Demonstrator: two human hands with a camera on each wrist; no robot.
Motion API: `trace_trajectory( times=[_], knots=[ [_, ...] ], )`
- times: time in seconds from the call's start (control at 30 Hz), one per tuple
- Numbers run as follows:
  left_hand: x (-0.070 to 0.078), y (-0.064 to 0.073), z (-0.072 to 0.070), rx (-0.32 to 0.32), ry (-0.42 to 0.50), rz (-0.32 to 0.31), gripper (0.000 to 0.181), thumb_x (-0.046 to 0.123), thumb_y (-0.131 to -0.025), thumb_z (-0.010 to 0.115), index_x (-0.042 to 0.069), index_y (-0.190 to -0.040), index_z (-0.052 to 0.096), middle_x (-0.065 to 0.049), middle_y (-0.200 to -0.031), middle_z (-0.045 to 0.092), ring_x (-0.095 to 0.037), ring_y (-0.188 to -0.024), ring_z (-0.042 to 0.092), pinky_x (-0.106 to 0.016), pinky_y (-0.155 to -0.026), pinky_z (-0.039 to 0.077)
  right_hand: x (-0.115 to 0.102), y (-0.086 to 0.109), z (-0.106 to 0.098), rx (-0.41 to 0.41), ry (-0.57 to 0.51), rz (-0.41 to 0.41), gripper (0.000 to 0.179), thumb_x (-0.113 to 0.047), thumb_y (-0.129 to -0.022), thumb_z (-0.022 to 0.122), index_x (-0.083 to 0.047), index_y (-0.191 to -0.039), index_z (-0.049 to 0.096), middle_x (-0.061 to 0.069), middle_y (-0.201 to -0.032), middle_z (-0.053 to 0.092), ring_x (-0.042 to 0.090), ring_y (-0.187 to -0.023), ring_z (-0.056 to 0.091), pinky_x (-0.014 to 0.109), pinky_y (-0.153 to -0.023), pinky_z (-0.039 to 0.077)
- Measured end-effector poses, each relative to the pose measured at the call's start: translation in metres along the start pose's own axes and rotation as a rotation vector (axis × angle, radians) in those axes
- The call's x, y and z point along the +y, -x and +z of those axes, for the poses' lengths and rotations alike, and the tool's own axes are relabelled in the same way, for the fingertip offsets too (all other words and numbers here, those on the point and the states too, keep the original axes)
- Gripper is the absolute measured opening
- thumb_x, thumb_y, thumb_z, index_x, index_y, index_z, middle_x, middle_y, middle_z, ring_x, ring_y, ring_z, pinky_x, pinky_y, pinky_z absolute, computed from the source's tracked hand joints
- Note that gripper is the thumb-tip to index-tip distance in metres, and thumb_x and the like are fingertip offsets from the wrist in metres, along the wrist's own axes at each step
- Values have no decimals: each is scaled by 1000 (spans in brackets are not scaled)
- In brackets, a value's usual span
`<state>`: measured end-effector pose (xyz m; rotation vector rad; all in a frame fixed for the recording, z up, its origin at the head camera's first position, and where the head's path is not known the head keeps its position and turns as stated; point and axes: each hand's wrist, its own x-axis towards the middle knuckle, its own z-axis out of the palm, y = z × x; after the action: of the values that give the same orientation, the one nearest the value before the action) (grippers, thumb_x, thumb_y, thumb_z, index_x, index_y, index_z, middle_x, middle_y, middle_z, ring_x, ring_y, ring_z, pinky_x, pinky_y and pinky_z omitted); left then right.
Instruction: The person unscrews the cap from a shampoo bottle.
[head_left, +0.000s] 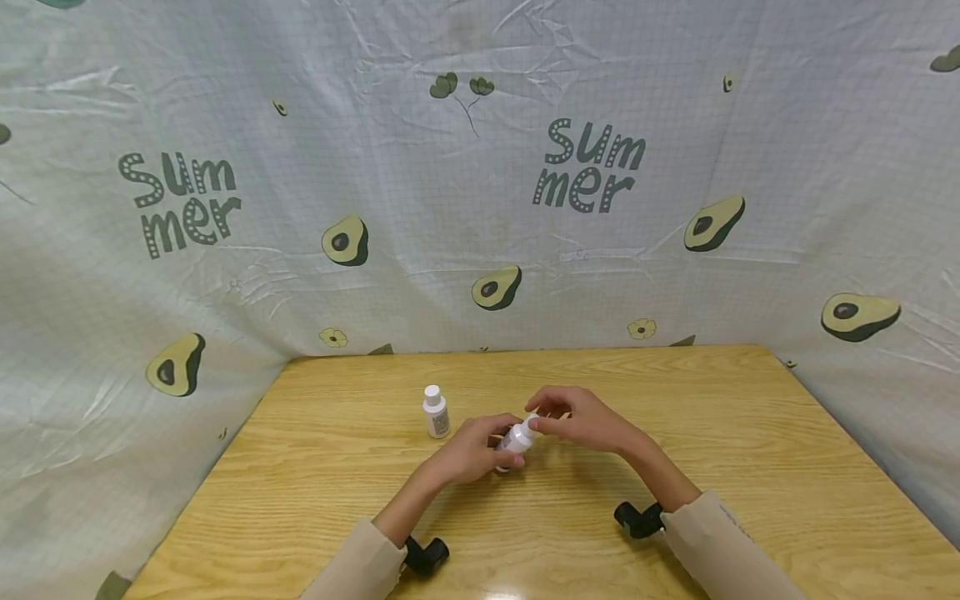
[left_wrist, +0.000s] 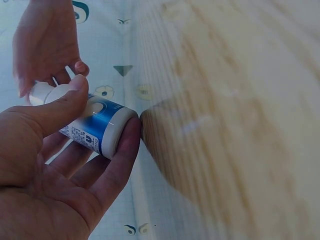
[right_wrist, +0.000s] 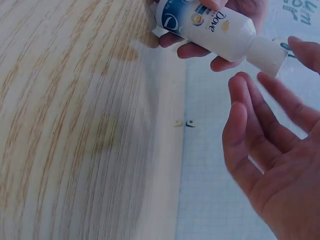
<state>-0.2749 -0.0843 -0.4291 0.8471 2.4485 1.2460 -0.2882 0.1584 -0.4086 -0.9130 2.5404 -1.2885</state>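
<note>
White plastic filled your left grip (head_left: 476, 450): its fingers and thumb were curled round the body of a small bottle (head_left: 513, 442), the thumb laid along one side and the fingers wrapped about the other, one of them by the base. The bottle was tilted, its white cap (right_wrist: 267, 55) pointing toward your right grip (head_left: 581, 421). That right grip was parted, its thumb on one side of the cap and its bent fingers on the other; whether any fingertip touched the cap could not be told. Blue printing (left_wrist: 101, 121) showed between your left thumb and fingers. Beyond your left grip and to its left, a second white bottle (head_left: 436, 414) stood upright, capped and apart from both grips. Beneath them spread the wood-grained counter (head_left: 337, 417), and past them hung a pale sheet (head_left: 420, 183) printed with avocados. Nearer you than each grip, a black fitting (head_left: 637, 520) sat at the wrist, beside the cuff of a beige sleeve (head_left: 727, 550).
</note>
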Motion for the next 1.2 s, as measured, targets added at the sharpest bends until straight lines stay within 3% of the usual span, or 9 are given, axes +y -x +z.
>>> trace_trajectory(
  times=[0.17,0.27,0.57,0.73,0.9,1.2],
  knots=[
    [0,0,1,1,-12,9,37,16,-95,76,12,-131,66,-12,-125,70,-35,-119,69,-43,-92,59,-1,1,1,20,30,91,33,-39,-97,71,-6,-97,76,1,-90,70,15,-78,56,29,-68,47],
    [0,1,2,4,-9,14,38,15,-95,76,11,-131,66,-13,-125,70,-36,-118,69,-45,-91,59,-1,1,1,21,35,100,36,-39,-97,71,-4,-91,76,1,-83,68,15,-73,52,28,-63,43],
    [0,1,5,10,-3,15,41,14,-94,76,9,-134,65,-16,-128,69,-38,-117,70,-40,-83,60,1,4,1,11,42,36,19,-33,-96,73,-14,-97,76,-3,-92,73,13,-83,62,27,-73,51],
    [0,2,6,17,-7,20,40,13,-94,76,9,-132,65,-15,-127,69,-37,-117,70,-42,-85,60,0,5,1,9,36,23,19,-31,-97,73,-13,-103,75,-1,-96,73,14,-87,63,28,-77,53],
    [0,3,8,20,-1,16,40,13,-94,76,9,-132,65,-16,-126,69,-39,-116,70,-36,-77,60,0,6,1,34,19,31,23,-33,-98,72,-14,-109,72,1,-102,72,15,-93,64,28,-81,53],
    [1,4,9,25,-4,19,40,13,-94,76,9,-132,65,-16,-126,69,-37,-115,70,-36,-79,60,6,7,2,12,-18,-34,21,-22,-98,73,-6,-111,72,8,-103,71,14,-91,64,25,-81,54]
  ],
)
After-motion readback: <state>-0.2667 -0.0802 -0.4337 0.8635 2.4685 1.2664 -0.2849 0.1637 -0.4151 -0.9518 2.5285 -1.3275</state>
